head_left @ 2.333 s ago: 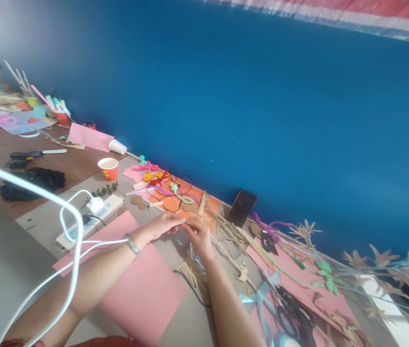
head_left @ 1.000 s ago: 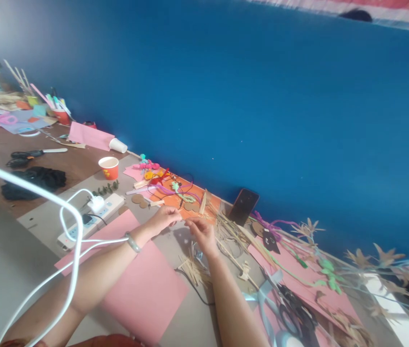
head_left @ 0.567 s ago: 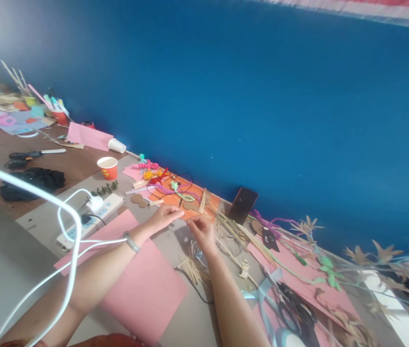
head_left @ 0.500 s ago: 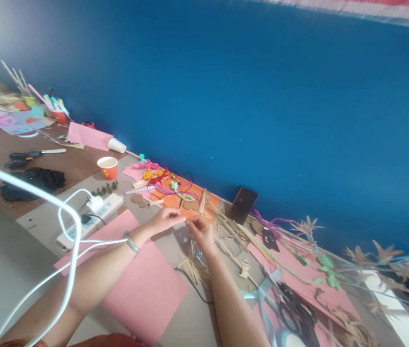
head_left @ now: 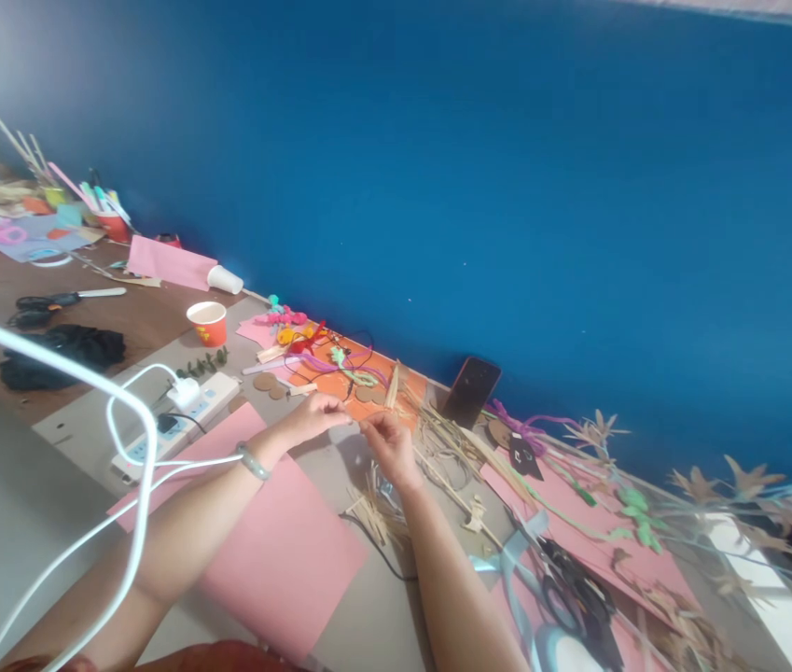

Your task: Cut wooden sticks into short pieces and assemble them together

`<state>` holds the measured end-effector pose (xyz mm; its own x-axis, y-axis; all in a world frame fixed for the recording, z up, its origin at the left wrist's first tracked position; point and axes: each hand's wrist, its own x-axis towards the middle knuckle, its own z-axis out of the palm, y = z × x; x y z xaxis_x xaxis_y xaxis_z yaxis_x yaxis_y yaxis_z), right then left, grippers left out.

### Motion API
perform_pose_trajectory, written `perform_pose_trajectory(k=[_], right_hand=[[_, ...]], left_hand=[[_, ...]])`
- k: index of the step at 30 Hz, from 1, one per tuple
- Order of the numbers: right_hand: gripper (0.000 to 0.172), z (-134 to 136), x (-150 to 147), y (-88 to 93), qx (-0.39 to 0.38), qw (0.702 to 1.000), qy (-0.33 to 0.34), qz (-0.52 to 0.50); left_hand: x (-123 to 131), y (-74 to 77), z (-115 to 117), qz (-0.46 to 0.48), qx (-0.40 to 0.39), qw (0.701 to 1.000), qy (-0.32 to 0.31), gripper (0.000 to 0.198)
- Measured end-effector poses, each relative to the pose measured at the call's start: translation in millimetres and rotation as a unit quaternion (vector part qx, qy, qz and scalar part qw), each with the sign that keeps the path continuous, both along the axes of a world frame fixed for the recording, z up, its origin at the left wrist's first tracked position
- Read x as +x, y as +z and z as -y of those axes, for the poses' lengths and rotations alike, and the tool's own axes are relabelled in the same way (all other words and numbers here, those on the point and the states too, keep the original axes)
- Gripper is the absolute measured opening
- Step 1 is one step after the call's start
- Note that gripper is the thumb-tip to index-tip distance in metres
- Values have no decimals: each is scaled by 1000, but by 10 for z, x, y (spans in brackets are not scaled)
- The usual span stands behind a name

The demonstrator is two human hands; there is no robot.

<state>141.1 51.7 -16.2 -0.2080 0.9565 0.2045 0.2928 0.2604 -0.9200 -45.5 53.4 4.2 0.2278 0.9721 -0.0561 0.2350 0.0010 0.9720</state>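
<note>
My left hand [head_left: 315, 415] and my right hand [head_left: 387, 442] meet above the grey table, fingertips pinched together on a thin straw strip [head_left: 357, 426] stretched between them. A green bangle [head_left: 253, 461] sits on my left wrist. Below my hands lies a pink paper sheet [head_left: 276, 541]. A pile of dry straw pieces [head_left: 374, 509] lies under my right wrist. More straw strips [head_left: 448, 443] spread to the right of my right hand.
A white power strip [head_left: 178, 420] with a white cable [head_left: 122, 457] lies left. A red paper cup [head_left: 208, 323], orange sheet with cords [head_left: 340, 373], a phone [head_left: 471, 392] against the blue wall, black scissors [head_left: 570, 583] and straw figures [head_left: 703, 485] surround.
My hands stay pinched together on the strip and have shifted only slightly; the view has drifted a little.
</note>
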Motion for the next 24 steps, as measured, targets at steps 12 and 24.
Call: perform_pose_trajectory(k=[12,24], right_hand=[[25,-4,-34,-8,11,1000,-5,-5],[21,-8,-29,56,-15,1000,-7,-25]], left_hand=[[-17,-47,-24,-7,21,1000,2,39],[-151,-77,-110,-43,97,993,46,30]])
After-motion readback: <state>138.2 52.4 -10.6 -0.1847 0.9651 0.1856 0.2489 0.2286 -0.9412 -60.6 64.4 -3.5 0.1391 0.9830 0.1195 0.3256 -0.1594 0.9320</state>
